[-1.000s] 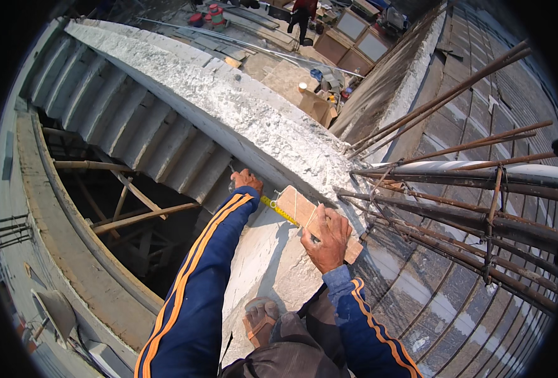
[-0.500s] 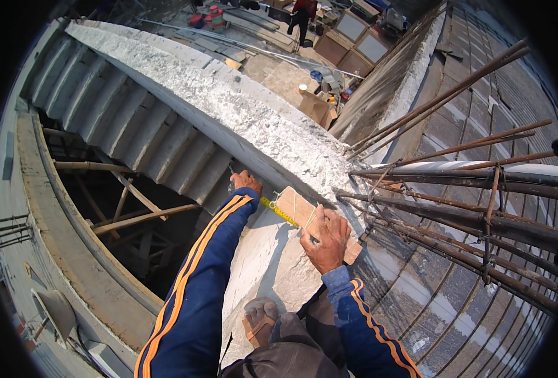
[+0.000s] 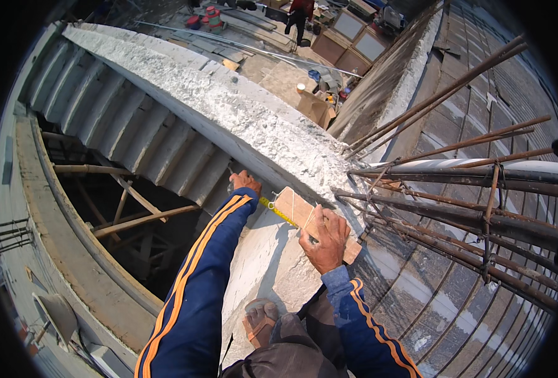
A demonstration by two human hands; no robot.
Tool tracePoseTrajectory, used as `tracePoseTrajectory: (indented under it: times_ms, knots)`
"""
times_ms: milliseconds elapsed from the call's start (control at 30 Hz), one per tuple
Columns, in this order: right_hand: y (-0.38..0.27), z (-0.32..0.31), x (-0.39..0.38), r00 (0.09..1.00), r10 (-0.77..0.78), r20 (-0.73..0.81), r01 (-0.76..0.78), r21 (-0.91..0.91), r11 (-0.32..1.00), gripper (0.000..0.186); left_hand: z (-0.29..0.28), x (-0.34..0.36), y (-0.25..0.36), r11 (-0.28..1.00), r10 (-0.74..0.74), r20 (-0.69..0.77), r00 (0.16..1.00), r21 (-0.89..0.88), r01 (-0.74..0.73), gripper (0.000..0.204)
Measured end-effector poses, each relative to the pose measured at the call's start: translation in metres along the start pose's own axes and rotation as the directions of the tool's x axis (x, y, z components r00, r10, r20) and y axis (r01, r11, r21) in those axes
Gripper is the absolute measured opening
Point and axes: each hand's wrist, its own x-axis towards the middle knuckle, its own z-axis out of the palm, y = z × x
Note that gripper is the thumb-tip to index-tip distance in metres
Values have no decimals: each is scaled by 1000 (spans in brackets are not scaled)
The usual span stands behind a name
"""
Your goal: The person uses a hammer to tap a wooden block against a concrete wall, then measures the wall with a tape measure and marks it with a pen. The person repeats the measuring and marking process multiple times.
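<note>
A yellow tape measure (image 3: 280, 213) stretches between my two hands above the concrete ledge. My left hand (image 3: 245, 182) is closed at its far end, by the bottom of the concrete stairs. A small thin thing shows past those fingers, too small to name. My right hand (image 3: 325, 238) is closed around a flat wooden board (image 3: 293, 205), with pale string wound about it. The near end of the tape runs in under the right fingers, where its case is hidden. Beside the board rises the rough-topped concrete wall (image 3: 253, 116).
Concrete stairs (image 3: 128, 126) descend at the left beside an open gap crossed by wooden poles (image 3: 146, 220). Rusty rebar (image 3: 455, 214) juts out at the right over a slab with bars. My foot (image 3: 261, 320) is on the ledge. Far below stands a person (image 3: 300, 19).
Both hands keep almost the same place, with the tape and board between them. The view has shifted only slightly.
</note>
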Motion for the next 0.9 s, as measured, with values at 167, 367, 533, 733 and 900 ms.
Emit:
tracePoseTrajectory:
  times_ms: [167,367,533,733,900]
  knots:
    - [0,0,1,1000,-7,-10,7,0,1000,71,-3,-1,1,1000,3,-30,1000,2,-3,30]
    - [-1,-1,0,1000,-11,-16,11,7,1000,73,-3,-4,0,1000,15,-70,997,-5,-16,29]
    - [-1,-1,1,1000,-12,-16,12,2,1000,74,-2,-5,0,1000,28,-76,997,8,-28,29]
    - [-1,0,1,999,-14,-45,14,2,1000,75,2,-1,0,1000,17,-66,998,-18,-18,33]
    - [-2,-1,2,998,-24,-50,24,3,1000,74,8,5,0,1000,4,-61,998,-12,-5,33]
